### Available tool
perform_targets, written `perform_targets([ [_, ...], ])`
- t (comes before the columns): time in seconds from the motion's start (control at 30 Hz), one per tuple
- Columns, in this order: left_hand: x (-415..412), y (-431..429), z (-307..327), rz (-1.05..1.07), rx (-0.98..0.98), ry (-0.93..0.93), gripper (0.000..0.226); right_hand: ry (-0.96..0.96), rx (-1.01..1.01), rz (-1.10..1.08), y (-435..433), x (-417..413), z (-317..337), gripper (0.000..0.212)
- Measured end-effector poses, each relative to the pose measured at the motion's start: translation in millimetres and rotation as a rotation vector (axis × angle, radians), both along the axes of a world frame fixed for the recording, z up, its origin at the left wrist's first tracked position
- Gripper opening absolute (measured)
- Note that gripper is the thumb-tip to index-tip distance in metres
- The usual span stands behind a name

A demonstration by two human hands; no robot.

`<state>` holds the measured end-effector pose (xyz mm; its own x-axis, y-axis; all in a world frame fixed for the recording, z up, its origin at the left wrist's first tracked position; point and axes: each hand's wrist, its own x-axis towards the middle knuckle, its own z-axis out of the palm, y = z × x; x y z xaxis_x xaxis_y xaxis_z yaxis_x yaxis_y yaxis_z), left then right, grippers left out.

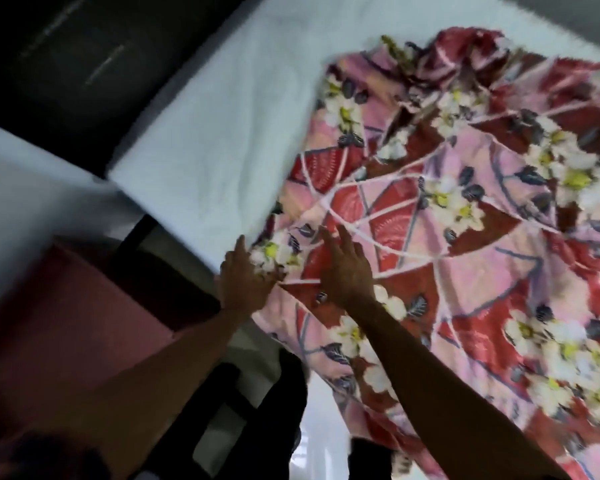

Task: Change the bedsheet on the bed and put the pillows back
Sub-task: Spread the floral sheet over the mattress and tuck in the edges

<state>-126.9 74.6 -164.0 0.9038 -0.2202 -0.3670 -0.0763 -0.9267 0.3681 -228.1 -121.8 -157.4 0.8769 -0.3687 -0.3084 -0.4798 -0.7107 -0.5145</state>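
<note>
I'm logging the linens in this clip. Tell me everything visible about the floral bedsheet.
The floral bedsheet is soft cloth printed in pink, red and maroon panels with white-and-yellow flowers and grey leaves. It lies rumpled and only partly spread over the white mattress, its near edge hanging off. The left hand grips its edge; the right hand rests open on it.

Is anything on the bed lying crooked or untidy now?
Yes. The floral bedsheet lies skewed and bunched at its far end, covering only part of the white mattress. The left hand grips its edge; the right hand rests flat on it.
</note>
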Motion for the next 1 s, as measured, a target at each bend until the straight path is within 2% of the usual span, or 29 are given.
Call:
perform_targets([
  [0.03, 5, -1, 2, 0.014, -0.019, 0.077, 0.099, -0.004, 0.006, 0.059, 2, 20, -1, 0.083],
  [0.1, 4, -7, 11, -0.022, 0.003, 0.187, 0.080, -0.016, -0.015, 0.225, 4, 50, 0, 0.085],
  [0.17, 3, -11, 14, -0.076, -0.005, 0.214, 0.061, 0.016, -0.077, 0.393, 3, 75, 0, 0.090],
  [0.23, 3, -13, 12, -0.178, -0.030, 0.241, 0.050, 0.080, -0.113, 0.508, 1, 93, 2, 0.110],
  [0.3, 6, -15, 12, -0.274, 0.011, 0.310, 0.041, 0.137, -0.134, 0.587, 0, 103, 4, 0.116],
  [0.37, 13, -13, 12, -0.224, 0.002, 0.408, 0.038, 0.175, -0.164, 0.632, -1, 108, 4, 0.100],
  [0.47, 26, -3, 14, -0.124, -0.125, 0.544, 0.030, 0.183, -0.177, 0.621, -5, 116, 8, 0.055],
  [0.53, 36, 13, 18, -0.097, -0.189, 0.576, 0.025, 0.242, -0.205, 0.672, -5, 124, 14, 0.042],
  [0.6, 49, 29, 20, -0.089, -0.192, 0.597, 0.030, 0.254, -0.210, 0.724, -3, 130, 17, 0.039],
  [0.7, 76, 47, 22, -0.163, -0.108, 0.591, 0.042, 0.129, -0.188, 0.740, 0, 143, 15, 0.034],
  [0.83, 119, 66, 19, -0.193, -0.053, 0.555, 0.040, 0.028, -0.175, 0.705, 6, 169, 10, 0.021],
  [1.0, 168, 96, 11, -0.079, -0.107, 0.540, 0.035, -0.040, -0.190, 0.653, 38, 215, 6, 0.025],
])
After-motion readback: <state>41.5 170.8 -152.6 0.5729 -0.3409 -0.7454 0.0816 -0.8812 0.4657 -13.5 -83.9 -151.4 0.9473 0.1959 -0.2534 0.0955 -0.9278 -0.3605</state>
